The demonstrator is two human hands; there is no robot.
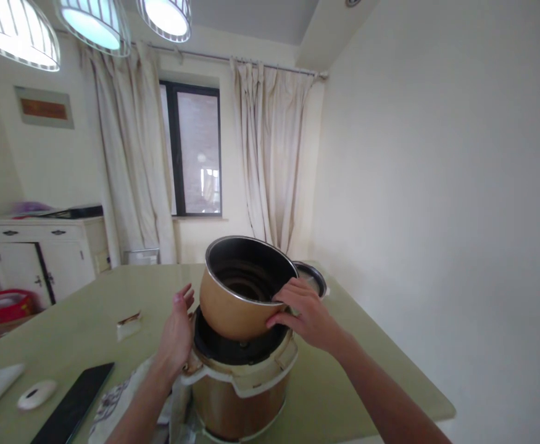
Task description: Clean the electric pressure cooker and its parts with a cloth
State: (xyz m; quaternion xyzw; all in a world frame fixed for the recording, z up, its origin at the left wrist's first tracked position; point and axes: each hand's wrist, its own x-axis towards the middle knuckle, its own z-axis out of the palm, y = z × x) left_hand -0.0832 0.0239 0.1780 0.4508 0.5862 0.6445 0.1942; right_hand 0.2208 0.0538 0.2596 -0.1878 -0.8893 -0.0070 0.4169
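A gold inner pot (232,308) with a dark inside is tilted above the opening of a pressure cooker base (239,410). My right hand (304,311) grips the pot's rim at the right, with fingers over the edge and thumb on the outside. To the left of the pot, my left hand (179,330) has its fingers stretched up beside the cooker's rim. No grip by this hand on the pot shows. Behind the pot, at the right, lies a round lid (313,280), partly hidden.
The cooker stands on a pale green table (362,382). On the left are a dark flat slab (75,401), a white oval object (37,394), a patterned cloth (121,401) and a small box (129,325). A wall (436,216) borders the table's right side.
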